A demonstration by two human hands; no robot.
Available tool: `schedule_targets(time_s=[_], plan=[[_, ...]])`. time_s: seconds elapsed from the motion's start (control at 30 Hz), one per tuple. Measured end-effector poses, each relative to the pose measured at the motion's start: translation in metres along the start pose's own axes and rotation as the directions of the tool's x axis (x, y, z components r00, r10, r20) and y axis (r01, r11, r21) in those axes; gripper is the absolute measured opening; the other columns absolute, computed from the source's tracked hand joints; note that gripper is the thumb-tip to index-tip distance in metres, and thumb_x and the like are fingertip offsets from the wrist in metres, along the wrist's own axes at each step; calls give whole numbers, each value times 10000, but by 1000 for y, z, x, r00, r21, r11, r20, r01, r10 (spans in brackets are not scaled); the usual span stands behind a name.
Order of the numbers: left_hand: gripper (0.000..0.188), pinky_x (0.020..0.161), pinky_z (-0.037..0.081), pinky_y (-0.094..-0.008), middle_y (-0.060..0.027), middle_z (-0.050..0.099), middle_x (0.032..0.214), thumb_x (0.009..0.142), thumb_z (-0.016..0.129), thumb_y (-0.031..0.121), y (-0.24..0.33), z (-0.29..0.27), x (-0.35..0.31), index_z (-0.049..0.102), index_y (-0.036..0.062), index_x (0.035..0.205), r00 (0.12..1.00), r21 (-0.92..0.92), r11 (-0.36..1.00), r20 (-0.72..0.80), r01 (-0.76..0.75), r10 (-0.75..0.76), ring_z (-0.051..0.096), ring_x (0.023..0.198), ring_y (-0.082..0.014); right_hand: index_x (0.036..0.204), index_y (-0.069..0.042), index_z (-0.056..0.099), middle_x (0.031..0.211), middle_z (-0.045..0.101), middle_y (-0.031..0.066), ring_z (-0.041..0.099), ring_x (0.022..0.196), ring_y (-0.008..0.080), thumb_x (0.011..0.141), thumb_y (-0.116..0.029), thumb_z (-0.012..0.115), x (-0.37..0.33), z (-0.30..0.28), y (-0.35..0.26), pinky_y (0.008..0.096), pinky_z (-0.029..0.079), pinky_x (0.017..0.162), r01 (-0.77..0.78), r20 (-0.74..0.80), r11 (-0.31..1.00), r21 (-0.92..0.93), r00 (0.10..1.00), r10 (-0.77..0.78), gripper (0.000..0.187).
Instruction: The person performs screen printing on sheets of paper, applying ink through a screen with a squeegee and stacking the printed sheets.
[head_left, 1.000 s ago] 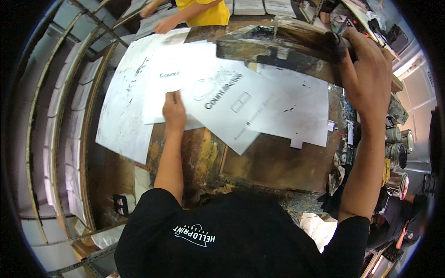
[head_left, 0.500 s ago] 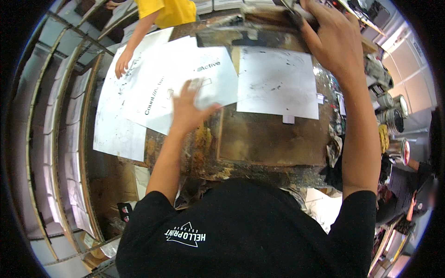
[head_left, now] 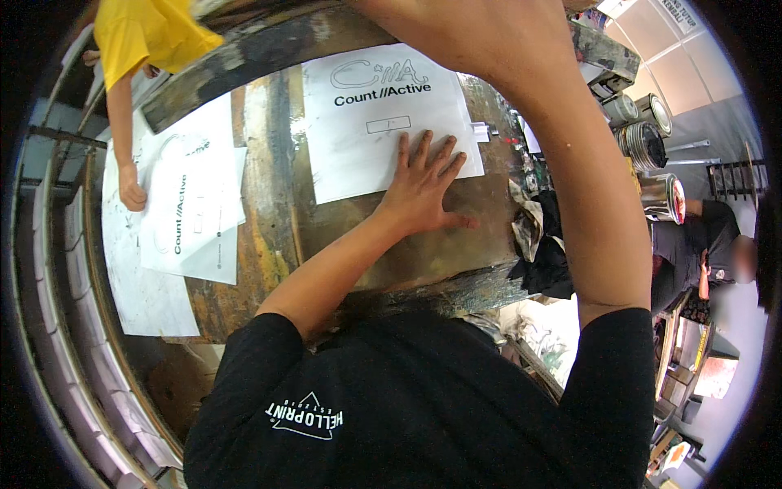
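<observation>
My left hand [head_left: 428,175] lies flat, fingers spread, on the lower right part of a white printed sheet [head_left: 346,163]. The sheet bears black lettering, an outlined drawing and a small box outline. It rests on a brown, stained board [head_left: 407,253] on the table. High in the view is my right hand [head_left: 464,37], raised over the far side of the sheet; its fingers are cut off by the upper edge, so whatever it holds cannot be seen. A dark, ink-stained frame bar [head_left: 269,53] slants along the far side of the table.
At the left a co-worker's hand [head_left: 133,196] touches overlapping printed sheets [head_left: 216,257]; a yellow shirt [head_left: 151,37] shows behind. Racks of paper [head_left: 90,301] line the left side. Paint cans [head_left: 661,198] and a dark crumpled cloth [head_left: 550,253] are at the right. Another person [head_left: 705,244] is farther right.
My left hand has gone from over the left-hand sheets to the right, onto the board. A printed sheet lies where a smudged one showed. My right hand's fingers have left the view; the view has shifted.
</observation>
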State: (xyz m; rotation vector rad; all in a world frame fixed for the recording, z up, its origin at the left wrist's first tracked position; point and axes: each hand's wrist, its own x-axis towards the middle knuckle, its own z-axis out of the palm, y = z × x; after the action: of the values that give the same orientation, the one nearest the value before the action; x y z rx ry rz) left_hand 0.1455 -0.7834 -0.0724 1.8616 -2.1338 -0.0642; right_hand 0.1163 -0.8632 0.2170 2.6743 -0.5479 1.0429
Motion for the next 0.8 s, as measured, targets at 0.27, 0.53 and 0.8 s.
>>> schedule_targets(time_s=[0.27, 0.53, 0.8], plan=[[1131, 1162, 31, -741, -202, 299, 1606, 719, 499, 914, 1, 3, 4, 468, 95, 1499, 994, -23, 997, -76, -76, 74, 210, 1480, -464, 681, -49, 599, 574, 568, 57, 520, 544, 193, 996, -613, 420, 6, 3, 20, 417, 470, 728, 157, -130, 985, 76, 981, -146, 671], [1081, 1180, 35, -715, -191, 308, 1604, 728, 569, 865, 1, -5, 2, 472, 115, 1501, 983, 1, 995, -151, -102, 101, 245, 1485, -409, 701, -73, 604, 635, 585, 56, 510, 573, 169, 1001, -526, 462, 19, 8, 10, 383, 454, 725, -59, 114, 996, 67, 992, 51, 562], [1031, 834, 593, -300, -120, 634, 1092, 737, 888, 75, -78, -155, -105, 232, -52, 1522, 647, -931, 296, -361, -212, -671, 651, 890, -155, 1059, -65, 628, 986, 680, 147, 640, 986, 326, 874, -397, 661, -39, 25, 12, 479, 436, 847, 111, 145, 992, -52, 984, -103, 382]])
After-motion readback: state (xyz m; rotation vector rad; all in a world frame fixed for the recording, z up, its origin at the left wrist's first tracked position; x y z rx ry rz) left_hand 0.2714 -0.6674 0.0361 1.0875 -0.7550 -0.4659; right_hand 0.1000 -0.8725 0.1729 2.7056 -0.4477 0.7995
